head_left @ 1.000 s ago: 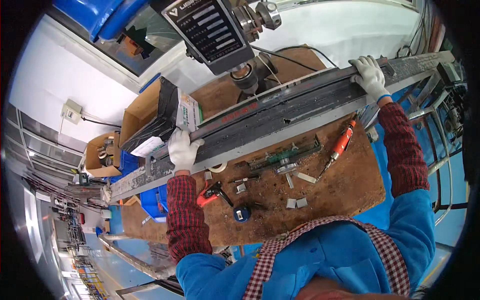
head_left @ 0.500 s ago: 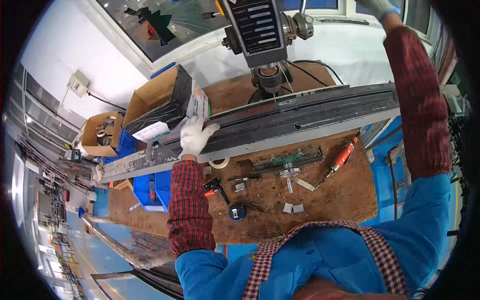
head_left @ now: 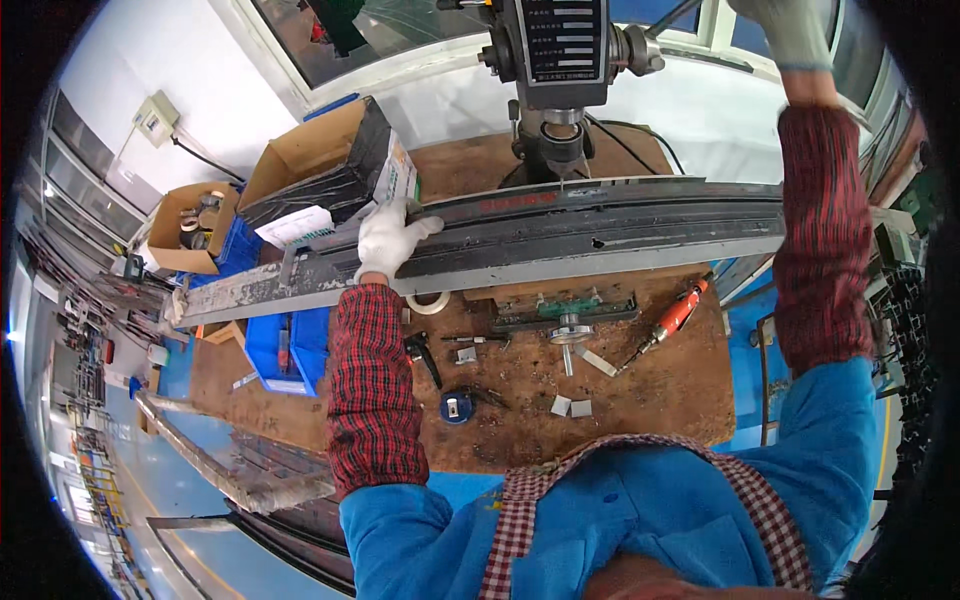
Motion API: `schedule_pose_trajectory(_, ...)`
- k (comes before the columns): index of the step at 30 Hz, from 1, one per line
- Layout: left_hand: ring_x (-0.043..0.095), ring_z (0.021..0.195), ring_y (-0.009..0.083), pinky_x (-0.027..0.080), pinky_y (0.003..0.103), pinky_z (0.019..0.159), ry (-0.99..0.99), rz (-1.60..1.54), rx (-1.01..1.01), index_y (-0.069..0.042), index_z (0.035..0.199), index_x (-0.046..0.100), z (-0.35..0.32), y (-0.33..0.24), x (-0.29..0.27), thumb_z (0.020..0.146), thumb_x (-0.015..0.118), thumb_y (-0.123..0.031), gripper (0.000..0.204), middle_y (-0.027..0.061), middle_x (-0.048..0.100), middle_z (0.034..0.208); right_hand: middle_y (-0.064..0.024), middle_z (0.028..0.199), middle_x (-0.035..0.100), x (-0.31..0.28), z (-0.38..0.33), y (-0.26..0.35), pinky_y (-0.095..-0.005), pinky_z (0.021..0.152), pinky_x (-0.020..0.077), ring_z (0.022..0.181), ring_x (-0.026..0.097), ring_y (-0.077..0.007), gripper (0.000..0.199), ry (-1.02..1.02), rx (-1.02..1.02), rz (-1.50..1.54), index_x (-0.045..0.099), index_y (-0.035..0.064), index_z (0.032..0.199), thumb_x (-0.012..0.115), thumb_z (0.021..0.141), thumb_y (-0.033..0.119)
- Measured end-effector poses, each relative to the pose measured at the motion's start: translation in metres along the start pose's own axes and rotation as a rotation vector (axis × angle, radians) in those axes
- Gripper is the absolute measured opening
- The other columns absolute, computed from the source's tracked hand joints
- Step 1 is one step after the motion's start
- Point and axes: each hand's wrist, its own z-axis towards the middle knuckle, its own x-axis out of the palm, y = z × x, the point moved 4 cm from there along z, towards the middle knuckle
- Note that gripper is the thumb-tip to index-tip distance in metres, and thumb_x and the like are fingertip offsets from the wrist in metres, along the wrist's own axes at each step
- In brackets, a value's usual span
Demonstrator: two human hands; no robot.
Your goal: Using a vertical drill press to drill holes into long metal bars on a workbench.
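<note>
A long grey metal profile [head_left: 480, 268] lies across the bench under the drill press [head_left: 562, 60]. My left hand [head_left: 388, 238], in a white glove, rests on the profile left of the drill, fingers toward its far edge and thumb stretched to the right. The drill chuck [head_left: 562, 148] points down, its thin bit just above or at the profile's far side; which cannot be told. My gloved right hand [head_left: 795, 35] is raised at the top right. Its fingers are cut off by the picture's edge. A lever [head_left: 672, 18] slants up toward it from the drill's hub.
On the wooden bench [head_left: 640, 400] lie a green-and-black vise [head_left: 568, 312], a red air tool [head_left: 682, 310], a blue tape measure [head_left: 457, 406], a tape roll [head_left: 428, 303] and small metal pieces [head_left: 571, 406]. Cardboard boxes [head_left: 300, 165] and a blue bin [head_left: 285, 352] stand at left.
The view has shifted a little. The drill's lever now slants to the right instead of standing nearly upright. My right hand has moved slightly; my left hand stays on the profile.
</note>
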Motion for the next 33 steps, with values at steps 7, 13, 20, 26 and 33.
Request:
schedule_pose_trajectory(7, 0.064, 0.092, 0.0373, 0.051, 0.044, 0.086, 0.052, 0.032, 0.002, 0.000, 0.117, 0.066, -0.004, 0.021, 0.003, 0.084, 0.074, -0.049, 0.059, 0.0206, 0.067, 0.100, 0.0032, 0.050, 0.044, -0.047, -0.038, -0.031, -0.0250, 0.041, 0.0381, 0.040, 0.040, -0.0128, 0.056, 0.310, -0.244, 0.154, 0.057, 0.0144, 0.060, 0.051, 0.108, 0.042)
schedule_pose_trajectory(13, 0.064, 0.094, 0.0366, 0.051, 0.043, 0.087, 0.075, 0.035, -0.021, 0.001, 0.115, 0.068, 0.003, 0.004, 0.006, 0.084, 0.074, -0.051, 0.061, 0.0204, 0.068, 0.102, -0.0009, 0.060, 0.043, -0.046, -0.055, -0.016, -0.0345, 0.054, 0.0377, 0.054, 0.041, -0.0172, 0.058, 0.638, -0.286, 0.182, 0.056, 0.0145, 0.061, 0.047, 0.108, 0.047)
schedule_pose_trajectory(20, 0.064, 0.096, 0.0356, 0.051, 0.043, 0.088, -0.005, 0.087, 0.048, 0.000, 0.107, 0.070, 0.004, 0.024, 0.013, 0.084, 0.073, -0.052, 0.057, 0.0173, 0.069, 0.099, 0.0008, 0.054, 0.035, -0.053, -0.135, -0.041, -0.0358, 0.059, 0.0438, 0.053, 0.040, -0.0181, 0.063, 0.318, -0.323, 0.061, 0.045, 0.0148, 0.052, 0.050, 0.107, 0.045)
schedule_pose_trajectory(26, 0.063, 0.097, 0.0352, 0.050, 0.043, 0.090, -0.025, 0.083, 0.081, -0.002, 0.106, 0.071, 0.005, 0.027, 0.015, 0.083, 0.072, -0.052, 0.055, 0.0152, 0.069, 0.099, -0.0013, 0.059, 0.047, -0.044, -0.146, -0.036, -0.0304, 0.060, 0.0493, 0.058, 0.049, -0.0141, 0.040, 0.230, 0.161, -0.495, 0.060, 0.0100, 0.074, 0.055, 0.104, 0.035)
schedule_pose_trajectory(33, 0.066, 0.097, 0.0339, 0.049, 0.040, 0.092, -0.040, 0.076, 0.119, -0.003, 0.103, 0.072, 0.002, 0.020, 0.013, 0.083, 0.073, -0.051, 0.053, 0.0148, 0.072, 0.103, -0.0023, 0.064, 0.056, -0.064, -0.147, -0.050, -0.0211, 0.052, 0.0454, 0.059, 0.053, -0.0073, 0.028, 0.157, 0.830, -0.972, 0.070, 0.0048, 0.095, 0.059, 0.100, 0.030)
